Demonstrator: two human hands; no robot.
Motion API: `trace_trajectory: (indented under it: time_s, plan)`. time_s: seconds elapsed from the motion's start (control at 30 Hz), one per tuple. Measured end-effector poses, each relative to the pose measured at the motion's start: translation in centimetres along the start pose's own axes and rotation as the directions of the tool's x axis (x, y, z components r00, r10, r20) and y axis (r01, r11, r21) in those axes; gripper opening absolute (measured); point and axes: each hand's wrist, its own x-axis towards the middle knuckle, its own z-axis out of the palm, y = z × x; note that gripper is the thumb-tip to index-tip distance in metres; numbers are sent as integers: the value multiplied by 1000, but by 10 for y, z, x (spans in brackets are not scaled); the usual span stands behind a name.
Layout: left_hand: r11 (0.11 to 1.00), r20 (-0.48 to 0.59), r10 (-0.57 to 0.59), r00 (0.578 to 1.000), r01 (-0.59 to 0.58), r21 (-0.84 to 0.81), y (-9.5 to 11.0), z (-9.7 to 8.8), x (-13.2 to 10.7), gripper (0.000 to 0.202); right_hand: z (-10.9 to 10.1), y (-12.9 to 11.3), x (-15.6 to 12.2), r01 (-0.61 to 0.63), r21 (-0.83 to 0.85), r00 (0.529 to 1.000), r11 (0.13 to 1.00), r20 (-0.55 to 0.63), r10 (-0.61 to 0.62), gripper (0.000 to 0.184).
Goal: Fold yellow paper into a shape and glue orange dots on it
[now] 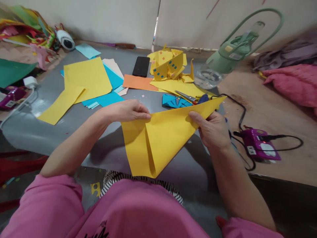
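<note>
Grey, flat tabletop (29, 132) lies beneath my left hand (126, 110) and right hand (215, 130), both pinching the yellow paper sheet (170, 137) between them by its edges; its diagonal fold looks made, the single-layer strip (135, 148) below my left hand unfolded.

Plain yellow paper (170, 135), yellow model (165, 67) — spotted blue and orange, pink shirt (146, 211), black-and-white striped cloth (109, 183)

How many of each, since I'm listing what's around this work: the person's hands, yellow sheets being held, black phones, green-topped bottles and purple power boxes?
Person's hands, left hand and right hand: 2
Held yellow sheet: 1
Black phone: 1
Green-topped bottle: 1
Purple power boxes: 2
Total: 7
</note>
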Motion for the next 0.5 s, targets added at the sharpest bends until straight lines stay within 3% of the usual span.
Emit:
trace_trajectory:
  time_s: [0.13,0.3,0.5]
  plan:
    - [1000,27,-23,999,23,-14,7,1,-2,37,0,-1,-2,-15,-38,999,999,50,17,25]
    - [997,9,13,1000,-13,-81,23,11,10,46,11,-9,-11,-83,-114,984,990,149,100,30]
    - [976,-143,81,986,-108,-191,26,29,27,38,17,-14,-13,-93,-83,970,992,216,109,44]
